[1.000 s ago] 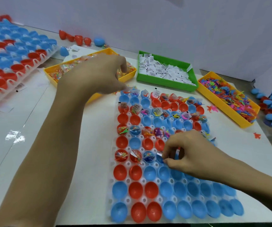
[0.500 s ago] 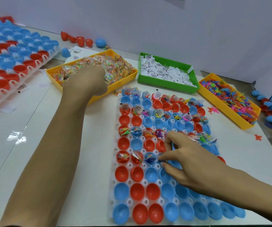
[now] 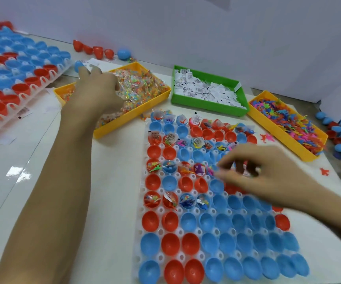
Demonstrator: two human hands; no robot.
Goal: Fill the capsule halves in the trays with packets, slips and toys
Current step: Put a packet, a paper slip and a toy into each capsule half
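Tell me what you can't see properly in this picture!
- Head view: what the right hand pinches is lost in motion blur.
- Whether the left hand grips any clear packets in the yellow plastic bin: its fingers are hidden behind its back.
- Printing on the white paper slips in the green bin: too small.
- The second white capsule tray: cut by the left edge.

Back: a white wall (image 3: 206, 27) is being seen along the whole far edge. A white table (image 3: 108, 181) is being used as the work surface; overhead light is being reflected in a glare patch (image 3: 19, 173) at left. A barcode label (image 3: 23, 113) is lying loose near it. A closed blue egg (image 3: 124, 53) is resting against the wall.
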